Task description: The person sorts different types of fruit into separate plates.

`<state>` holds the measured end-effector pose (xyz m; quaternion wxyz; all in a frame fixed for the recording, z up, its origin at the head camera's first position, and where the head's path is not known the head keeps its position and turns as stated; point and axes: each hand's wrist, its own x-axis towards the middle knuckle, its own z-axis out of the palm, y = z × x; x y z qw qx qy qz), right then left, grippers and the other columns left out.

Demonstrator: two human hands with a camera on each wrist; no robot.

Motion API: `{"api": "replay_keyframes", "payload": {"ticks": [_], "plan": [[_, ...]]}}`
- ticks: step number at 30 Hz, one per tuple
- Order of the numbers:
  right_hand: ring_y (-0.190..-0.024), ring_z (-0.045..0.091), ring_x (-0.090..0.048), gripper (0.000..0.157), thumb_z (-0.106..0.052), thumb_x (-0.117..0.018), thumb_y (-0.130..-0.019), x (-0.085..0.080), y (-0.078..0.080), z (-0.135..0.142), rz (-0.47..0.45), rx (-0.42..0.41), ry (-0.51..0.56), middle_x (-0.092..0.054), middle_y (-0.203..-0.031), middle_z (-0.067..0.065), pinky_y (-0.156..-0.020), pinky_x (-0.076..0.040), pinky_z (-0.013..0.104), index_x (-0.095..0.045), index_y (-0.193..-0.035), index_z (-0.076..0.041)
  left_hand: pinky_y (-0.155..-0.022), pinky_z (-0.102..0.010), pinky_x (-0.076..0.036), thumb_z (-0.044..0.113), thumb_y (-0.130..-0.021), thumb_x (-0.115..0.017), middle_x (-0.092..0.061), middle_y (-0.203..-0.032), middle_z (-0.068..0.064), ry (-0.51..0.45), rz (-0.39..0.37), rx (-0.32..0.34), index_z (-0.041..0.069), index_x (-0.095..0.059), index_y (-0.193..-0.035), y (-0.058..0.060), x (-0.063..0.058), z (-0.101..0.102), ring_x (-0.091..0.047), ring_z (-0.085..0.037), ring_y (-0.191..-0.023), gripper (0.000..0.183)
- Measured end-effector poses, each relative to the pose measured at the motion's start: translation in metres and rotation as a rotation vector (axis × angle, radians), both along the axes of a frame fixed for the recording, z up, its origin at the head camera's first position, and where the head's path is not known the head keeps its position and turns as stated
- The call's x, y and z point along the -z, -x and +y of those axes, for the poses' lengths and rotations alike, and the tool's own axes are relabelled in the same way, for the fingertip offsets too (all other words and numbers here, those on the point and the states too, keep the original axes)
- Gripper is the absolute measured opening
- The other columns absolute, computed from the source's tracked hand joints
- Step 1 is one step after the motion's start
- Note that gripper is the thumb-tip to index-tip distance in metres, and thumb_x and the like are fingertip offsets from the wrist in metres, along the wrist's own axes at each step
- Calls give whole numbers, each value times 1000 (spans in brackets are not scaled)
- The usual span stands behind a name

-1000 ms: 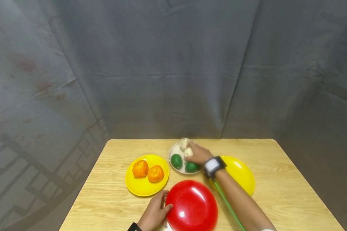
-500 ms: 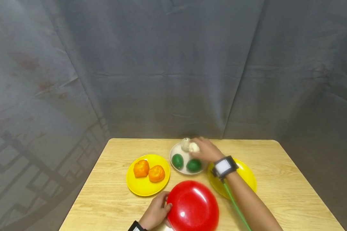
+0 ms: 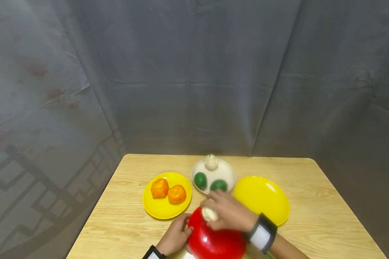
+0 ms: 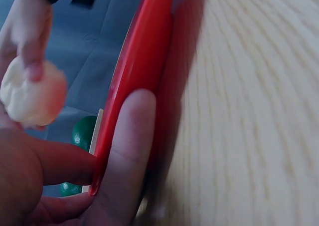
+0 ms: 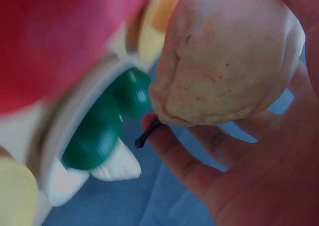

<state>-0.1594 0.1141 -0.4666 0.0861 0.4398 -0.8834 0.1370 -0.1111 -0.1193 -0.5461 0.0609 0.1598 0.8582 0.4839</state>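
In the head view my left hand (image 3: 176, 235) grips the left rim of a red plate (image 3: 214, 248) at the table's front, thumb and fingers on either side of the rim. My right hand (image 3: 231, 213) holds a cream-coloured, lumpy fruit (image 3: 209, 214) over that plate's far part. In the right wrist view, a short dark stem (image 5: 148, 133) sticks out of this fruit. Behind the red plate stands a white plate (image 3: 226, 171) bearing a similar cream fruit (image 3: 211, 162) and two smooth dark green oval fruits (image 3: 200, 181); my right fingers overlap the nearer one's lower edge.
Two lumpy orange fruits (image 3: 177, 194) lie on a yellow plate (image 3: 159, 213) at left. Another yellow plate (image 3: 262, 199) stands right of the white one. A grey curtain (image 3: 194, 90) hangs behind the wooden table (image 3: 116, 216).
My right hand has lifted one cream fruit off the white plate and brought it nearer, over the red plate. My left hand keeps its hold on the red plate's rim.
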Motion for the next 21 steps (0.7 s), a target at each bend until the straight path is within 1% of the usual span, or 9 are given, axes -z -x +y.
{"api": "replay_keyframes", "payload": {"ticks": [3, 5, 9, 11, 13, 16, 21], "plan": [[-101, 13, -45, 51, -44, -77, -69, 15, -13, -3, -26, -39, -38, -54, -114, -9, -80, -50, 33, -61, -116, -33, -69, -30, -46, 7, -89, -61, -60, -102, -3, -6, -5, 6, 4, -57, -122, 0, -1, 0, -51, -15, -79, 34], [-102, 13, -46, 50, -45, -76, -69, 23, -19, -5, -44, -64, -65, -54, -113, -10, -85, -49, 35, -60, -116, -34, -71, -31, -46, 7, -89, -61, -60, -104, -3, -3, -13, 7, 5, -57, -122, -1, -1, 0, -51, -15, -81, 34], [-110, 18, -49, 51, -48, -73, -73, 36, -27, -8, -57, -114, -113, -57, -118, -9, -99, -43, 45, -58, -120, -33, -72, -31, -46, 7, -89, -61, -59, -104, -2, 4, -37, 3, 6, -57, -122, 0, 0, 1, -51, -16, -83, 33], [-115, 21, -49, 53, -49, -72, -75, 40, -30, -8, -64, -127, -123, -57, -123, -8, -103, -40, 49, -57, -122, -33, -72, -31, -46, 7, -89, -61, -59, -104, -2, 2, -41, 4, 6, -56, -123, 0, 0, 1, -51, -17, -83, 34], [-118, 22, -47, 54, -49, -71, -75, 43, -32, -8, -68, -127, -130, -57, -126, -8, -105, -37, 50, -55, -124, -33, -72, -32, -47, 7, -89, -61, -59, -105, -2, -1, -45, 4, 6, -56, -123, 0, 0, 1, -52, -17, -84, 34], [-119, 21, -47, 54, -49, -71, -76, 45, -33, -9, -66, -126, -128, -56, -127, -8, -104, -37, 50, -54, -125, -34, -72, -31, -47, 6, -89, -61, -59, -106, -2, -3, -40, 1, 6, -56, -123, 0, 0, 1, -52, -17, -84, 34], [-118, 20, -48, 54, -48, -71, -76, 44, -34, -10, -37, -123, -126, -55, -125, -8, -104, -37, 51, -53, -125, -33, -69, -29, -47, 6, -89, -60, -59, -105, -2, 5, -27, 1, 5, -56, -123, 0, 0, 0, -52, -15, -80, 34]]}}
